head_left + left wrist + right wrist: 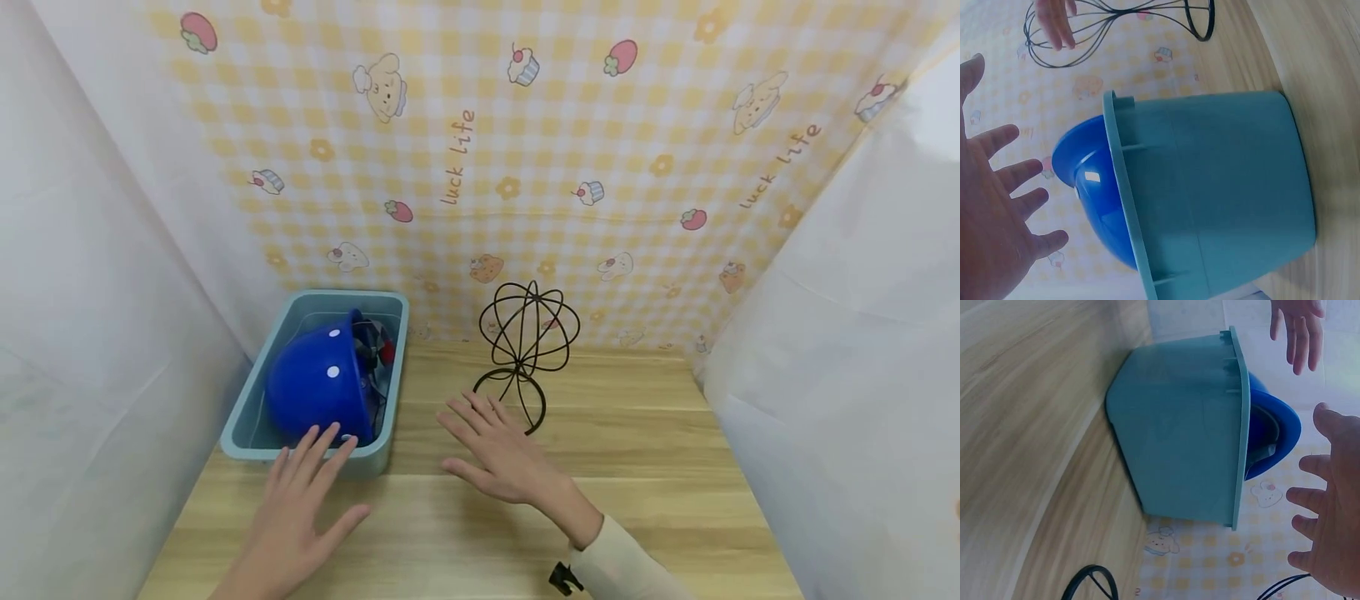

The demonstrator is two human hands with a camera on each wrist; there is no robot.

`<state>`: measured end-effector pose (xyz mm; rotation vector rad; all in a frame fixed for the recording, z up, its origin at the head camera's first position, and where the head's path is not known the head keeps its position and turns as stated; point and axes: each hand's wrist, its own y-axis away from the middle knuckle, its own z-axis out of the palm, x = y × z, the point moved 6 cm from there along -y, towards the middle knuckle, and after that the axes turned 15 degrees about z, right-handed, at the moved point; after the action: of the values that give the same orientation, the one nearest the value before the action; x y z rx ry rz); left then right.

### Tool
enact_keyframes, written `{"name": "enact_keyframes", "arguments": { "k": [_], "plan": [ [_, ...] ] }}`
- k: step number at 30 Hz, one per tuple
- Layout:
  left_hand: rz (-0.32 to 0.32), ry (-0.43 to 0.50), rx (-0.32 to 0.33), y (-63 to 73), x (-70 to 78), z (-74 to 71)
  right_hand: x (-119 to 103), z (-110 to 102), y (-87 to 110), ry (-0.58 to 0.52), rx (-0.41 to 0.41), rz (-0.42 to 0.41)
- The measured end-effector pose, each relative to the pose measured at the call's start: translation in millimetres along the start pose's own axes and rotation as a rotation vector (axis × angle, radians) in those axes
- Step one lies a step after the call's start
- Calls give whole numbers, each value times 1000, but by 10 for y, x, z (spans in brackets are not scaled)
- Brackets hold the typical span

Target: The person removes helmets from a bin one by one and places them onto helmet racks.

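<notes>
A blue helmet (pixel 311 379) with white dots lies on its side inside a teal plastic bin (pixel 243 417) at the left of the table, its open side with straps facing right. My left hand (pixel 296 512), fingers spread, hovers at the bin's near rim and holds nothing. Over the middle of the table my right hand (pixel 506 454) is also spread and empty, just in front of a black wire stand (pixel 530 325). That stand has a cage-like round top on a ring base, partly hidden by my fingers. In the left wrist view the helmet (pixel 1094 181) sticks up above the bin's rim.
The wood-grain table (pixel 637 442) runs back to a yellow checked cloth (pixel 480 167) with cartoon prints. White sheets (pixel 847 308) hang along both sides. A small black clip-like piece (pixel 564 578) shows beside the right sleeve (pixel 626 567).
</notes>
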<state>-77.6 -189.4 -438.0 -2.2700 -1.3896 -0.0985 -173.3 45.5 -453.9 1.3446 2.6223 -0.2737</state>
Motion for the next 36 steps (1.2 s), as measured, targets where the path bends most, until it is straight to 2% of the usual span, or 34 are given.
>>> {"name": "enact_keyframes", "arguments": {
  "k": [11, 16, 21, 24, 28, 32, 34, 36],
  "plan": [
    [-54, 2, 6, 142, -139, -25, -239, 44, -131, 10, -16, -48],
    [-71, 0, 34, 232, -259, -27, -339, 85, -220, 2, -4, -73],
    [-114, 17, 52, 296, -409, -24, -419, 135, -323, -12, -30, -48],
    [-146, 21, 113, 330, -511, -50, -479, 131, -392, -11, -34, -37],
    [-193, 21, 274, 400, -668, -139, -553, 111, -482, -38, -45, -2],
    [-293, 16, 398, 459, -820, -243, -618, 94, -573, -87, -46, 38],
    [-408, 34, 390, 487, -919, -261, -662, 85, -632, -122, -31, 50],
    [-529, 71, 354, 528, -1030, -262, -717, 79, -697, -159, -10, 60]
  ]
}}
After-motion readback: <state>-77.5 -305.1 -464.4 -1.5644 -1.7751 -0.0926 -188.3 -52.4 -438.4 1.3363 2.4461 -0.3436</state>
